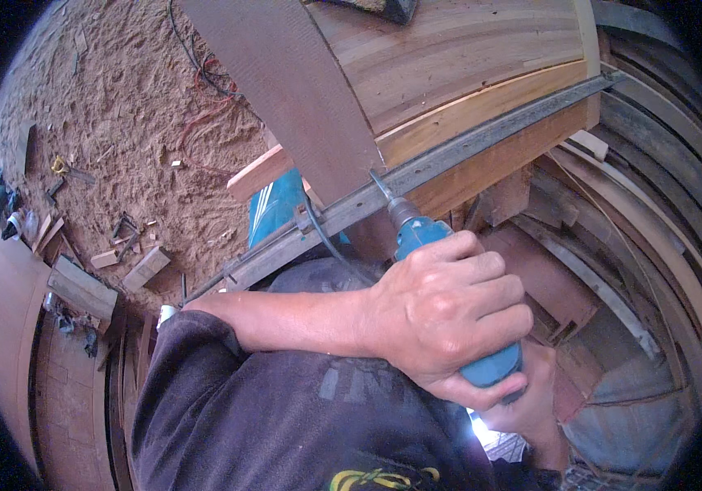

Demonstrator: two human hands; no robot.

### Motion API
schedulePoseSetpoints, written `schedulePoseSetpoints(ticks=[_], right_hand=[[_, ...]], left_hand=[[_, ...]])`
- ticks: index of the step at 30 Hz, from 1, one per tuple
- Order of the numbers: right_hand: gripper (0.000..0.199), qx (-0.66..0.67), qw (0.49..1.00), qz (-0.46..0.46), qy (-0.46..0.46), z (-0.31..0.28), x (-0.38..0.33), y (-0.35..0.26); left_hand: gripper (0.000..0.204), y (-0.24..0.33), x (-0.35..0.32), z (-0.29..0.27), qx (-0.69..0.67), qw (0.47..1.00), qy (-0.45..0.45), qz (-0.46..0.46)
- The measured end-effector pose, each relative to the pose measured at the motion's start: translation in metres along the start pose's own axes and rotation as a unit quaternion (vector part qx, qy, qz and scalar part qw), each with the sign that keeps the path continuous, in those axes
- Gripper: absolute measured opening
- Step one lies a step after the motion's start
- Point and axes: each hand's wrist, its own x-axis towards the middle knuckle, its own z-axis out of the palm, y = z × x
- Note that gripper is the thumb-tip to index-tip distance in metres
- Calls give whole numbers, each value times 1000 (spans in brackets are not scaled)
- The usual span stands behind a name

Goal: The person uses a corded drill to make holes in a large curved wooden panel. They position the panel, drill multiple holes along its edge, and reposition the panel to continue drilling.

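Drill is likely heavy, rigid; hold its near end. Left hand clasps it; grasp of right hand unclear.

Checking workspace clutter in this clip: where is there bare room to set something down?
Mostly bare: the wide plank beyond the metal bar, and the panel to that plank's right. Crowded: offcuts at left, stacked boards at right.

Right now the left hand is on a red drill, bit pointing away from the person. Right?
Not quite: the drill is blue, not red, as the head view shows. The left hand is on it, and the bit points away from the person.
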Motion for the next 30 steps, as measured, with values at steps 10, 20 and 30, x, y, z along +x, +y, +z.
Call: schedulePoseSetpoints(ticks=[10,20,30], right_hand=[[38,-18,999,-29,-5,-10,2,15],[39,-16,999,-35,-8,-4,9,29],[28,-17,999,-40,13,10,18,20]], left_hand=[[43,-2,1,1,-2,1000,-13,-5],[42,-10,-6,-1,28,999,-23,-3],[42,-17,-12,-6,29,999,-17,2]])
